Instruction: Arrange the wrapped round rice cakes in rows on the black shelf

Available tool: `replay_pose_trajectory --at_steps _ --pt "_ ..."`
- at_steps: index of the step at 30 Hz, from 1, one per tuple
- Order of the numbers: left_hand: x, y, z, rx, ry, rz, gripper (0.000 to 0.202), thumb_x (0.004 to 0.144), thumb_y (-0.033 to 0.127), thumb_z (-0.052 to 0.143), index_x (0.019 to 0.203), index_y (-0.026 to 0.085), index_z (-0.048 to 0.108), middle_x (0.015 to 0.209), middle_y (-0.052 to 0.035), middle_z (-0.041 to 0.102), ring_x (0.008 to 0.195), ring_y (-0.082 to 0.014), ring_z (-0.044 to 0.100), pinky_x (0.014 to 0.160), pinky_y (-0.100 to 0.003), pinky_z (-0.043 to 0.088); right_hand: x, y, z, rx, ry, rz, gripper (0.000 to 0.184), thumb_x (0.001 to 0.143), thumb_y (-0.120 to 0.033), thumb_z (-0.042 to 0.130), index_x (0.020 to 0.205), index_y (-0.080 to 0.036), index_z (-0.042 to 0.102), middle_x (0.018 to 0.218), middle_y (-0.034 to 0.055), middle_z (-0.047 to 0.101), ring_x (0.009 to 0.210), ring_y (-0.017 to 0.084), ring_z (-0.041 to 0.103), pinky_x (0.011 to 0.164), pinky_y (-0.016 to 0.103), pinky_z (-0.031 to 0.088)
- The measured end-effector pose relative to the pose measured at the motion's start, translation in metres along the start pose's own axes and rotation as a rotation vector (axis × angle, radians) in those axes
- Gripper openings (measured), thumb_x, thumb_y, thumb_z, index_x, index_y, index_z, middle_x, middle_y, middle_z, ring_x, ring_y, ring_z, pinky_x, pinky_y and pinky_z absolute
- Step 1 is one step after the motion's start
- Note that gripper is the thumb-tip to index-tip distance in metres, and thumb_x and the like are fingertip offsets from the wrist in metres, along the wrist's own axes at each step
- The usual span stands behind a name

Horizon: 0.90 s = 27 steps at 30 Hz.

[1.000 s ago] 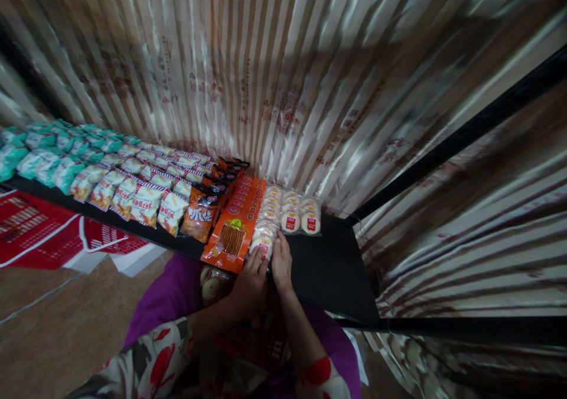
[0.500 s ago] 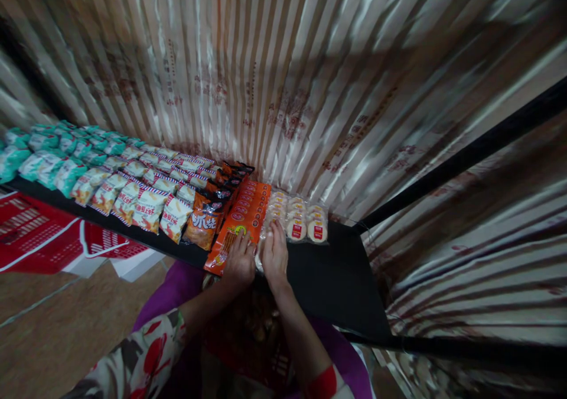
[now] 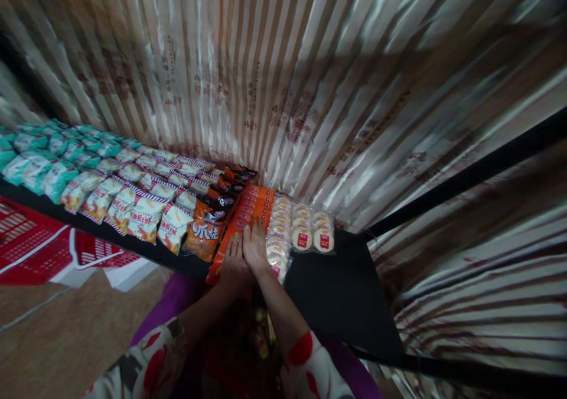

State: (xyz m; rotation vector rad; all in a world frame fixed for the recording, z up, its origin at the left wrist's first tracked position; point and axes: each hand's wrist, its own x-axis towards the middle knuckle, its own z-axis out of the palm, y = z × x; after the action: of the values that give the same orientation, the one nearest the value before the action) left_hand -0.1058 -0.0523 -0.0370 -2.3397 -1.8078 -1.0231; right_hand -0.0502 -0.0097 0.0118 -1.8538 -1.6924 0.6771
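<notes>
My left hand (image 3: 234,264) lies on the near end of a row of flat orange snack packets (image 3: 246,211), fingers stretched out. Beside it, touching, my right hand (image 3: 256,248) rests on the same packets with its fingers extended. Just right of my right hand are clear packs of round pale cakes (image 3: 278,254), with red and white labels on the nearest ones. A black and orange snack bag (image 3: 204,233) stands left of the orange packets. Parts of the nearest orange packets are hidden under my hands.
Everything sits on a black shelf (image 3: 341,292). Rows of white snack bags (image 3: 146,216) and teal bags (image 3: 57,180) extend left. Red baskets (image 3: 33,242) stand below at left. Striped sheeting (image 3: 274,80) hangs behind, with a black bar (image 3: 465,174) at right.
My right hand has moved left, off the cake packs and onto the orange packets. The near cake pack it covered now shows. The view has shifted slightly.
</notes>
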Motion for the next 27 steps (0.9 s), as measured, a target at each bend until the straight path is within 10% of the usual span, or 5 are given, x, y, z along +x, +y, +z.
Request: replay_pose_trajectory --at_steps 10,27 --pt "-0.006 0.006 -0.019 0.073 -0.262 -0.013 0.044 0.084 0.028 0.043 0.125 0.016 0.053 0.131 -0.0148 0.051 0.128 -0.0327 0.035 0.104 -0.056 0.024 0.016 -0.009 0.009 -0.219 -0.025 0.084 0.056 0.092 -0.036 0.024 0.139 -0.006 0.033 0.148 0.0151 0.026 0.139 0.025 0.014 0.111 0.042 0.013" --pt "-0.012 0.010 -0.010 0.115 -0.124 -0.037 0.048 0.083 0.032 0.046 0.128 0.014 0.048 0.134 -0.0141 0.047 0.132 -0.0317 0.030 0.109 -0.054 0.019 0.026 -0.010 0.012 -0.355 -0.029 0.035 0.055 0.089 -0.026 0.029 0.138 -0.002 0.033 0.147 0.0188 0.026 0.139 0.029 0.011 0.111 0.043 0.009"
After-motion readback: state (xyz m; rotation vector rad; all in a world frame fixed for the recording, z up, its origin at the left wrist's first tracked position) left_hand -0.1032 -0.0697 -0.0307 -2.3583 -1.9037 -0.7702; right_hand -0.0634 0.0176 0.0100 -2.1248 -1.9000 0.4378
